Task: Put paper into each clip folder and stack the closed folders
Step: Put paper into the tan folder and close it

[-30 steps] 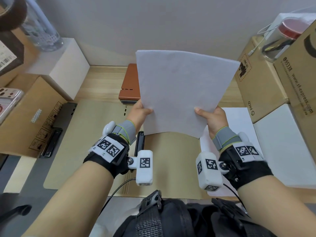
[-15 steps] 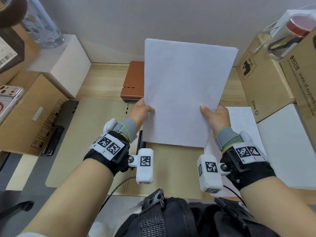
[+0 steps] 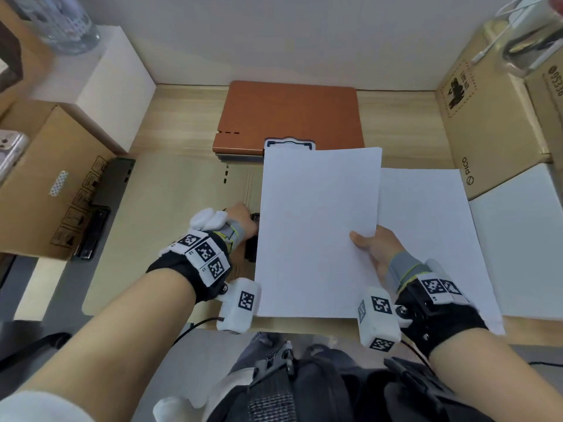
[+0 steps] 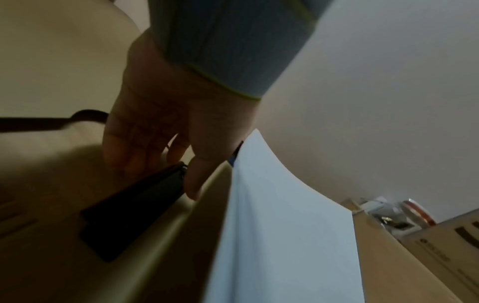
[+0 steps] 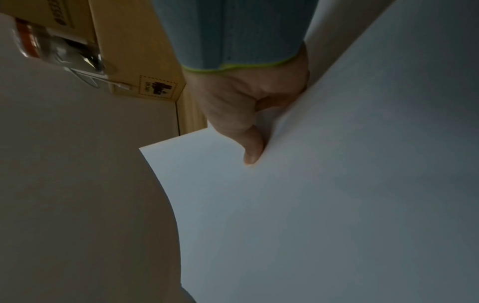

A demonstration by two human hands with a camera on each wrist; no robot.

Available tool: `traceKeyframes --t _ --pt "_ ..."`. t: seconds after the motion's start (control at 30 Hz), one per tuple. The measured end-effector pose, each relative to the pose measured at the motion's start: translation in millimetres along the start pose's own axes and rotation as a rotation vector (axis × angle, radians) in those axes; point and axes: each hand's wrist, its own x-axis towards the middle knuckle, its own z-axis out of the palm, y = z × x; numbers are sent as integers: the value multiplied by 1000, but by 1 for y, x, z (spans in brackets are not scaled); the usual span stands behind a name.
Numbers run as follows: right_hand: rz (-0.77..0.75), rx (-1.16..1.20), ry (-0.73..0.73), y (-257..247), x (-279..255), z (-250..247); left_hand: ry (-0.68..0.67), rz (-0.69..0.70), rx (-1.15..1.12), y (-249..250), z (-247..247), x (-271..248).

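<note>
My right hand [image 3: 373,249] pinches the sheet [image 3: 316,226] at its right edge, thumb on top | my left hand [image 4: 166,131], fingers loosely curled, touches the black clip [image 4: 134,207] of the open beige folder [image 3: 170,208] | sheet's left edge just beside clip | one closed brown folder [image 3: 289,114] behind | one paper stack [image 3: 426,233] to the right

"PICO" on cardboard box [image 3: 487,123], partial number "95336" on neighbouring carton [image 3: 548,95]

A light wooden desk [image 3: 182,117] bears an open beige folder [image 3: 158,208], stacked closed folders [image 3: 289,114], loose paper [image 3: 426,223] and cardboard boxes [image 3: 484,123].
</note>
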Motion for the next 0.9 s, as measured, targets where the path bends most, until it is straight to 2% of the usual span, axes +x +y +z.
traceKeyframes --t 0.17,0.3,0.43,0.67,0.77,0.9 --pt "39 -89 15 16 2 4 -1 -23 116 2 10 7" --pt "16 -99 35 12 -7 7 -9 1 206 0 14 12" --pt "-4 -123 42 12 -10 9 -102 34 377 5 15 15" --pt "-3 -169 48 10 -10 10 -86 113 483 6 15 8" --pt "1 -186 55 9 -9 11 -83 126 420 1 11 9" --pt "1 -211 55 8 -9 11 -157 140 294 -8 5 9"
